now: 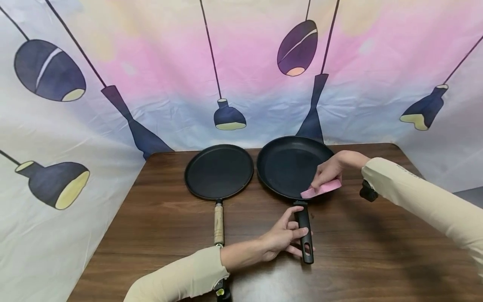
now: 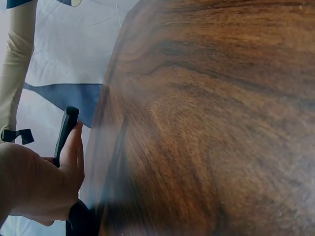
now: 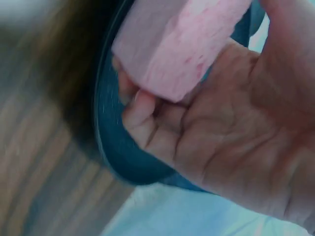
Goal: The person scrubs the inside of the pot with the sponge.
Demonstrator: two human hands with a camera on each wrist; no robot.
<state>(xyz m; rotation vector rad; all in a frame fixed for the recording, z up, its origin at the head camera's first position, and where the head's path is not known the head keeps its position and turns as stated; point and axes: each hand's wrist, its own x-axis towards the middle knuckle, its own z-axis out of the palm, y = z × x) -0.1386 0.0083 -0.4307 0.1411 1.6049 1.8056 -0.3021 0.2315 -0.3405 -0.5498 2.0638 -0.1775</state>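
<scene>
A black frying pan [image 1: 283, 167] lies on the wooden table, its black handle [image 1: 304, 235] toward the front. My left hand [image 1: 281, 239] grips that handle from the left, thumb and fingers on either side of it; the left wrist view shows the hand [image 2: 47, 182] around the handle [image 2: 66, 130]. In my right hand [image 1: 327, 171] is a pink sponge [image 1: 320, 189], held at the pan's near right inner wall. Curled fingers hold the sponge [image 3: 182, 49] in the right wrist view, with the pan's rim [image 3: 101, 128] behind.
A flat black griddle pan [image 1: 219, 172] with a wooden handle [image 1: 219, 224] lies left of the frying pan, close to its rim. My left forearm crosses over that handle's end. A cloth backdrop [image 1: 170, 63] printed with lamps hangs behind the table [image 1: 151, 235].
</scene>
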